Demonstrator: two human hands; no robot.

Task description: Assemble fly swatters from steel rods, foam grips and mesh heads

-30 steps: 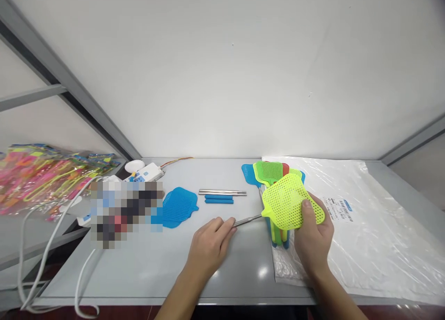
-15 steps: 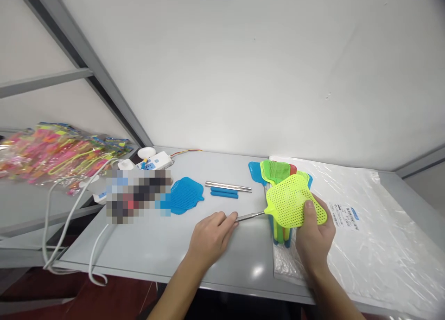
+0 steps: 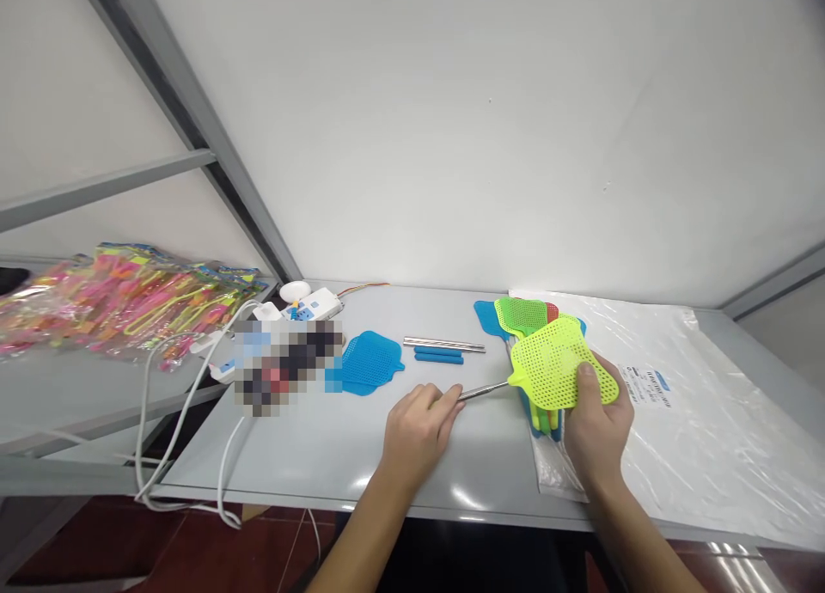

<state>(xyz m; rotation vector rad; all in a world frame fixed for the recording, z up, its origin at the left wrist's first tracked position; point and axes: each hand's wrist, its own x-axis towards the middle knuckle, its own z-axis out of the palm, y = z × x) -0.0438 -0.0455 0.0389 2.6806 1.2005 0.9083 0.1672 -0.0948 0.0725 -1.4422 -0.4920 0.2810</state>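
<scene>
The right hand (image 3: 596, 425) is gripping the yellow swatter head (image 3: 559, 372) while the left hand (image 3: 418, 425) is pinching its metal rod (image 3: 486, 391) at nine o'clock; skewed pushing could be bending the rod.

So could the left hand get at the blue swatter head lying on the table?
Probably yes: the blue swatter head lies flat with bare table between, but the left hand already pinches the metal rod.

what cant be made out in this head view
- Pixelated patch: whatever lies there is blurred out.
- Metal rod: its near end is hidden in the left hand.
- Bag label: print too small to read.
- Stacked swatter heads: count unclear; the yellow-green swatter head, held by the right hand, covers them.
</scene>
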